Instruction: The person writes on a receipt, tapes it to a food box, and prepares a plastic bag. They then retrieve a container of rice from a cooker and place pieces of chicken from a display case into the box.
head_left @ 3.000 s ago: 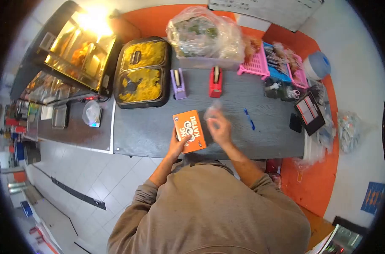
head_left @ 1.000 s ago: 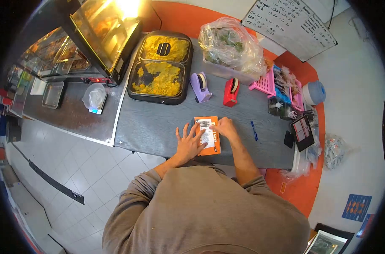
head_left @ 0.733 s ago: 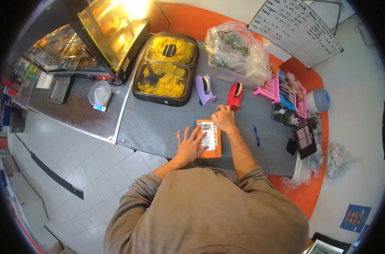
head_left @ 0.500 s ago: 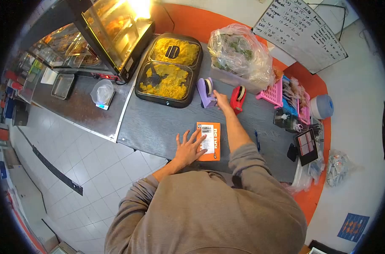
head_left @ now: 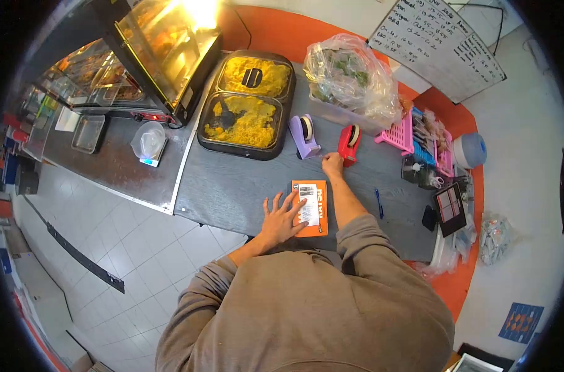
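My left hand lies with fingers spread on an orange box, pressing over the white printed label on its top. Just off the front end of a purple tape dispenser, my right hand is closed in a pinch. A strip of clear tape, faint and hard to see, appears to run from the dispenser to those fingertips. Right behind that hand stands a red tape dispenser, also loaded with a roll.
A two-section food warmer with yellow rice sits at the back left, beside a lit glass display case. Bagged greens, a pink basket, a blue pen and a dark tablet-like device are toward the right.
My right hand has drawn back from the purple dispenser's front end, toward me and slightly right. My left hand stays on the orange box, which sits slightly further right in view.
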`<state>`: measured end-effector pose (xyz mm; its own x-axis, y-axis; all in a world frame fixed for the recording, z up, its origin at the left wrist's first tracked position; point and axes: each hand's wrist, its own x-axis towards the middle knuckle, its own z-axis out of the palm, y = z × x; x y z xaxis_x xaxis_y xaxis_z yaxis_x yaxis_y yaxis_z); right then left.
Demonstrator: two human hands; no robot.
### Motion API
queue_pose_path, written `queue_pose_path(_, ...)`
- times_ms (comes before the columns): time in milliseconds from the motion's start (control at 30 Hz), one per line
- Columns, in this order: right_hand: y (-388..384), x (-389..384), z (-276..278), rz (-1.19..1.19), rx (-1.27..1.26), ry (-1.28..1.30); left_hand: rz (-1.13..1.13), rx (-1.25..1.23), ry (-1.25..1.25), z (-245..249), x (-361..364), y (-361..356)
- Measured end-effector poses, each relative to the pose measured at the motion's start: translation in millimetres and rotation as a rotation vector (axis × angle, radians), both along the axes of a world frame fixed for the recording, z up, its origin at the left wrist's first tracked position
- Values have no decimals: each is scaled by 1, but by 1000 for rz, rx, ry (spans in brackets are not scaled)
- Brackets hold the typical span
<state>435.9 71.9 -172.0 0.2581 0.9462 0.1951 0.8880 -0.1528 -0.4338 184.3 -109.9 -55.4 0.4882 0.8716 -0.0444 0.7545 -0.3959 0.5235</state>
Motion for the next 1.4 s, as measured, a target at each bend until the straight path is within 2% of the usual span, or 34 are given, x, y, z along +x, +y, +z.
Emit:
queue_pose_path(67, -16, -7, 47, -160, -242, 685, -33, -31, -14, 7, -5, 5)
queue_pose_path(100, -29, -7, 62, -133, -239, 799, -44, -26, -15, 9, -7, 7)
queue_pose_path(133, -50, -9, 85, -168, -254, 797, -58, -25, -16, 9, -8, 8)
queue_pose_path(200, -90, -20, 134, -173, -454, 1109, -98, -45, -30, 3, -10, 9)
queue_pose_path(233, -112, -27, 147, -204, -451, 1110, -95, -41, -62, 0, -10, 10)
queue_pose_path(300, -160, -44, 163, -181, -592, 936, -93, -39, -85, -5, -10, 13)
queue_pose_path(433, -214, -71, 143, -258, -670, 803, -110, -31, -63, -1, -11, 15)
queue_pose_path(500, -221, -74, 150, -293, -668, 438, -113, -27, -67, 1, -9, 16)
queue_pose_path(533, -227, -73, 154, -311, -669, 445, -107, -16, -63, 1, -10, 14)
queue_pose_path(600, -232, -58, 164, -354, -834, 480, -118, 9, -67, -4, -8, 16)
queue_pose_path(733, -255, -27, 129, -359, -920, 589, -169, -13, -45, -2, -7, 13)
queue_pose_path(800, -260, -18, 118, -83, -560, 637, -185, -157, -72, 6, -4, 16)
queue_pose_path(833, -257, -17, 120, -92, -545, 638, -198, -146, -73, -8, -1, 14)
queue_pose_path(900, -250, -21, 122, 3, -679, 730, 185, -217, -682, -46, 10, 11)
queue_pose_path(933, -252, -20, 98, 50, -679, 957, 154, -209, -689, -41, 16, 15)
queue_pose_path(967, -251, -30, 96, 100, -549, 1062, 245, -669, -957, -30, 21, 22)
queue_pose_path(1000, -249, -34, 77, 128, -514, 1056, 332, -1143, -1191, -24, 27, 31)
queue_pose_path(1033, -243, -36, 69, 133, -557, 889, 322, -1150, -1137, -39, 28, 43)
queue_pose_path(1100, -231, -47, 80, 178, -578, 972, 267, -1230, -1003, -73, 22, 79)
queue_pose_path(1133, -238, -49, 21, 185, -564, 824, 194, -1305, -861, -61, 20, 104)
queue_pose_path(1167, -225, -43, 66, 236, -734, 1006, 128, -1377, -715, -42, 21, 126)
queue_pose_path(1200, -213, -33, 123, 292, -909, 1185, 123, -1368, -711, -31, 26, 144)
queue_pose_path(1233, -210, -15, 128, 299, -900, 1183, 51, -1408, -542, -20, 34, 160)
queue_pose_path(1267, -207, 6, 132, 459, -915, 1209, -20, -1437, -372, -13, 46, 171)
queue_pose_path(1300, -204, 27, 135, 622, -926, 1231, -20, -1423, -371, -9, 59, 177)
queue_pose_path(1333, -203, 56, 134, 559, -785, 1312, -105, -1421, -282, -6, 72, 181)
queue_pose_path(1367, -196, 97, 133, 375, -752, 1261, -190, -1414, -189, -4, 83, 188)
queue_pose_path(1400, -191, 146, 134, 229, -515, 1205, -242, -1443, -138, -15, 90, 193)
